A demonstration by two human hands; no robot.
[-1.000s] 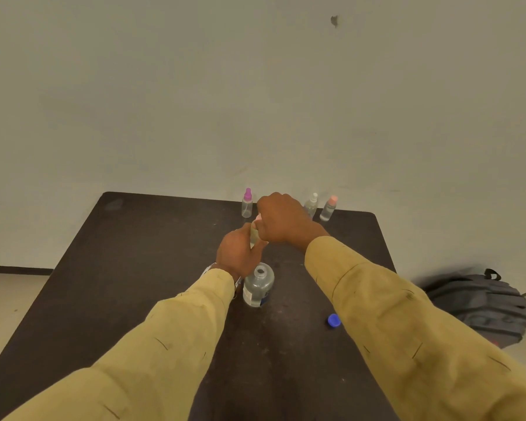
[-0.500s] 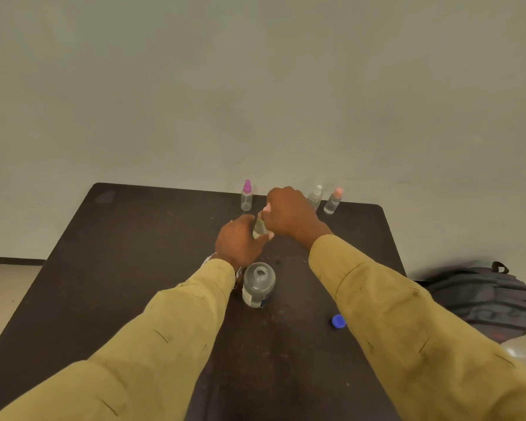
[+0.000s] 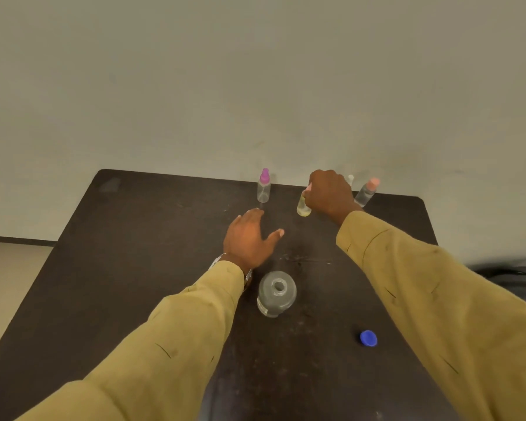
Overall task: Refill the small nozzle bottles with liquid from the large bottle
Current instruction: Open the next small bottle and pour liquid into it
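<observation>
The large clear bottle (image 3: 276, 293) stands uncapped in the middle of the dark table (image 3: 152, 244). Its blue cap (image 3: 368, 338) lies to the right. My right hand (image 3: 328, 192) is closed around the top of a small bottle of yellowish liquid (image 3: 303, 206), which is at the table surface near the far edge. My left hand (image 3: 251, 237) hovers open above the table, holding nothing, just beyond the large bottle. A small bottle with a purple nozzle (image 3: 263, 186) stands at the far edge. A white-nozzle bottle (image 3: 350, 179) is partly hidden behind my right hand.
A small bottle with an orange-pink nozzle (image 3: 366, 192) stands at the far right of the row. A plain wall runs behind the table. A dark backpack (image 3: 510, 276) lies on the floor off the table's right edge.
My left hand let go of the small yellowish bottle and drew back, opening. My right hand carried that bottle away from me toward the row at the far edge.
</observation>
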